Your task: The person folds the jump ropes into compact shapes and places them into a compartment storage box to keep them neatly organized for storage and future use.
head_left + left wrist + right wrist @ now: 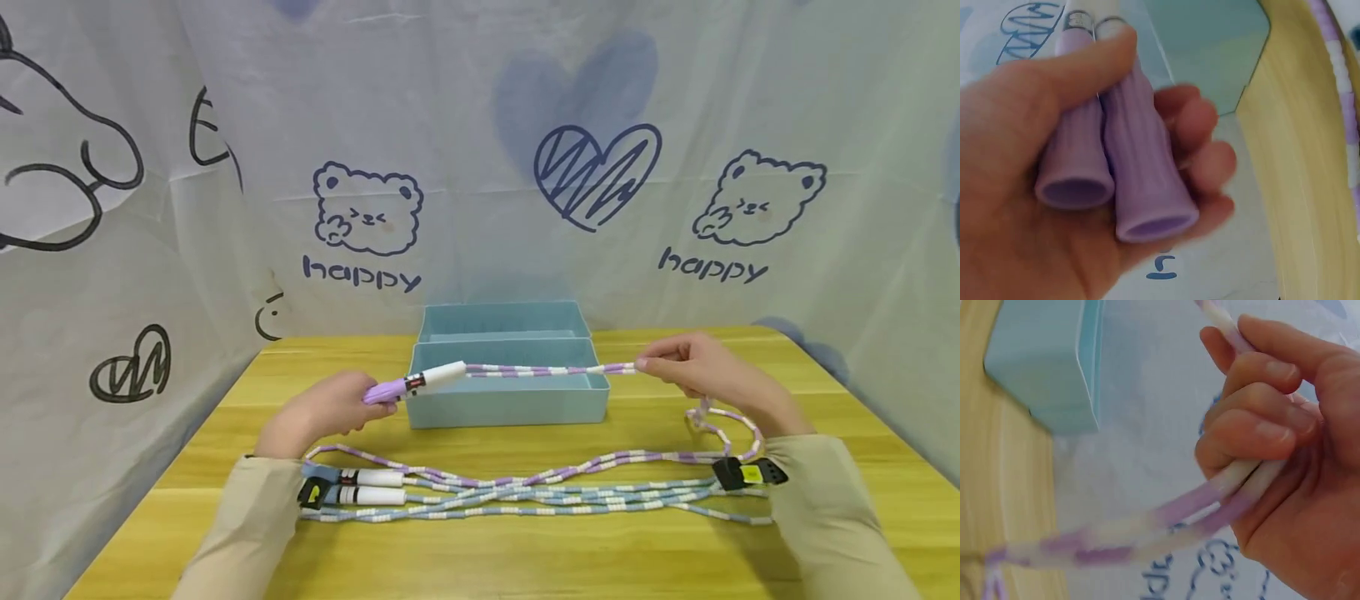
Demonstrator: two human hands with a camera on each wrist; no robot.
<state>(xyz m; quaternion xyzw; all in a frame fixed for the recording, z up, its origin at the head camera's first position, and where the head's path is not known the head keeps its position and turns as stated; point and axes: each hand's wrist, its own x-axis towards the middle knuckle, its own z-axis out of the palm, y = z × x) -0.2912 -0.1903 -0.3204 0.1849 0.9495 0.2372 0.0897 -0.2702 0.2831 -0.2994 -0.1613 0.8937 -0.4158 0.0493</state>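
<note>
"Gripping two lilac, ribbed handles with flared ends [1141, 150], the left hand [330, 408] has its thumb laid across them and its fingers curled round, as far as I can see from my end."

"And the right one?"

"I have the right hand [701, 371] clamped on the rope itself, a purple-and-white cord of tube-shaped beads [551, 370]. Thumb and forefinger pinch it; on my right wrist view the other three fingers fold over the doubled strands."

"Where does that cord run?"

"Nearly level between the two hands, across my view of the pale blue, open rectangular box [506, 408]. Below the right hand it drops to the yellow wood-grain table [525, 558] and loops near the right wrist, and more purple-and-white length stretches leftward."

"What's on the near side?"

"I see blue-and-white beaded ropes [555, 511] lying lengthwise, crossing in places, with two white handles with blue grips [372, 497] just beside the left wrist. Behind the box hangs a white cloth [465, 233] printed with blue hearts and bears."
</note>
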